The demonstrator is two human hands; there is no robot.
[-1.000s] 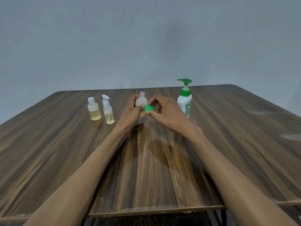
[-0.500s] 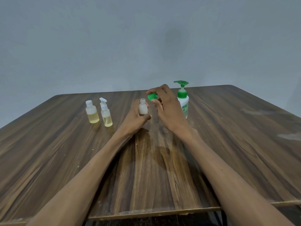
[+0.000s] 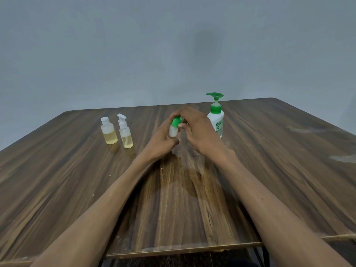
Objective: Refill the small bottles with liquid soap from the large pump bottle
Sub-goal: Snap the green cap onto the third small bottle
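Observation:
My left hand grips a small white bottle upright at the middle of the wooden table. A green cap sits on the bottle's neck, and my right hand pinches it from above with its fingertips. The large white pump bottle with a green pump head stands just right of my right hand. Two small clear bottles hold yellowish liquid at the left: one with a white flip cap and one with a white spray top.
A grey wall rises behind the table's far edge. The table's front edge runs near the bottom of the view. Pale smears mark the table at the far right.
My right hand lifted the green cap from beside the bottle and brought it down onto the bottle's neck. My left hand kept holding the bottle.

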